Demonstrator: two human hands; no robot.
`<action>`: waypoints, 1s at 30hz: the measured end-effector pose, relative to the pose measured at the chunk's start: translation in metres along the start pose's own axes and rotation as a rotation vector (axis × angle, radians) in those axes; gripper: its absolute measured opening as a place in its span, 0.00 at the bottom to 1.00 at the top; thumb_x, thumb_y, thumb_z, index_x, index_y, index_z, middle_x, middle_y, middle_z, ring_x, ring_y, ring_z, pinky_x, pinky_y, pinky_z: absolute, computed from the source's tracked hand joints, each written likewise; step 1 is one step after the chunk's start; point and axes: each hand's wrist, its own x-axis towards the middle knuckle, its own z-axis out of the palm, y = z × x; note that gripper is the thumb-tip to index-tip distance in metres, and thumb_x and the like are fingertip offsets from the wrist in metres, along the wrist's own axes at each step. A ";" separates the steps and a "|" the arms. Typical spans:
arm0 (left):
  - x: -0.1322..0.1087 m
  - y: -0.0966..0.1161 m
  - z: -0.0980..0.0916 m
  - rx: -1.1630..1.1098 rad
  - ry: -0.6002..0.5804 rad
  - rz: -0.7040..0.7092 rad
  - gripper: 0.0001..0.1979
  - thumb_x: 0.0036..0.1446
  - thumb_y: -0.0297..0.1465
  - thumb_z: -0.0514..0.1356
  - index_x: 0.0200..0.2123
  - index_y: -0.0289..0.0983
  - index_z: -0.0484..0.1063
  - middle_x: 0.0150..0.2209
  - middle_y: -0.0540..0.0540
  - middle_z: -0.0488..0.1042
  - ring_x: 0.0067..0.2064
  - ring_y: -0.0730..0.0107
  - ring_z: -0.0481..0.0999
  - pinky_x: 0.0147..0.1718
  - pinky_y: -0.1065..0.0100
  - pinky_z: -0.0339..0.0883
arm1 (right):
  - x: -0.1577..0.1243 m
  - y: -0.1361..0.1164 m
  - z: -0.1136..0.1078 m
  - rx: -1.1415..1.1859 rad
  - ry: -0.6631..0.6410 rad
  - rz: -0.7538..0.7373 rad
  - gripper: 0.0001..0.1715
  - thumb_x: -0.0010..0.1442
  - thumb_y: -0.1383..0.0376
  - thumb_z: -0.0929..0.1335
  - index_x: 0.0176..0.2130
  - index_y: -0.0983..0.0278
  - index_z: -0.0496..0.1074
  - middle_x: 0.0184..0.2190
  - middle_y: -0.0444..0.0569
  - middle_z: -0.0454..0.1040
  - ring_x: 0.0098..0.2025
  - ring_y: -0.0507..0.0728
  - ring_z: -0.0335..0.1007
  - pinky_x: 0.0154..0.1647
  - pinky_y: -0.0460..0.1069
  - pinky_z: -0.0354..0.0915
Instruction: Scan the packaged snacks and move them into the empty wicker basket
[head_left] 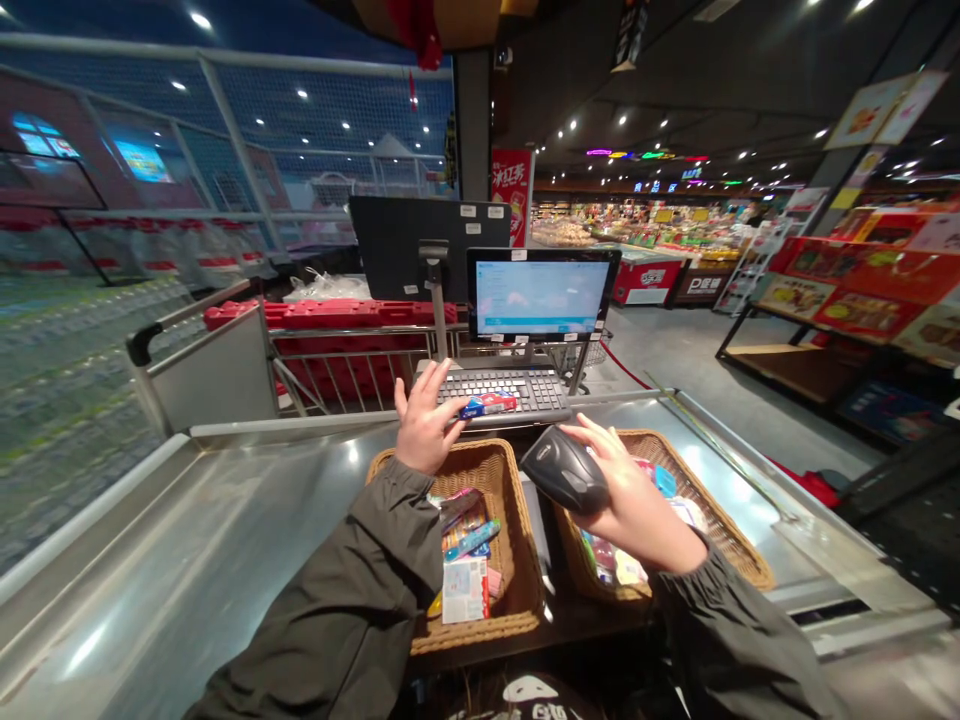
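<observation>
Centre frame: left hand [424,430] holds a small blue-red carton [486,405], right hand [637,510] clasps a black plastic scanner [566,468]; seemingly scanning, so the barcode must face it.

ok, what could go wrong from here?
1. The left hand grips the small red-and-blue pack only at the fingertips, directly over the keyboard. A slip could drop it onto the keys.
2. The right hand holds the scanner just above the right basket, which is full of goods. It might read one of those instead of the pack.
</observation>
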 end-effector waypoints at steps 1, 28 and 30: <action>-0.001 0.000 0.001 -0.004 0.005 0.003 0.08 0.58 0.33 0.62 0.41 0.44 0.78 0.68 0.41 0.57 0.70 0.51 0.53 0.66 0.38 0.35 | 0.000 -0.001 0.000 0.000 -0.005 0.006 0.33 0.50 0.67 0.69 0.56 0.63 0.68 0.64 0.58 0.61 0.71 0.71 0.43 0.69 0.73 0.41; -0.025 -0.007 0.010 0.039 -0.094 -0.017 0.07 0.59 0.34 0.62 0.41 0.43 0.78 0.68 0.39 0.58 0.69 0.50 0.55 0.65 0.36 0.35 | -0.005 0.002 0.003 0.015 -0.018 0.008 0.31 0.49 0.68 0.68 0.54 0.63 0.68 0.63 0.58 0.62 0.71 0.69 0.44 0.69 0.72 0.40; -0.032 -0.012 0.013 0.050 -0.122 -0.029 0.07 0.59 0.33 0.62 0.40 0.43 0.78 0.68 0.39 0.57 0.69 0.50 0.55 0.65 0.35 0.35 | -0.005 0.002 0.004 0.017 -0.021 0.010 0.31 0.49 0.68 0.67 0.54 0.64 0.68 0.62 0.58 0.62 0.71 0.69 0.44 0.69 0.72 0.40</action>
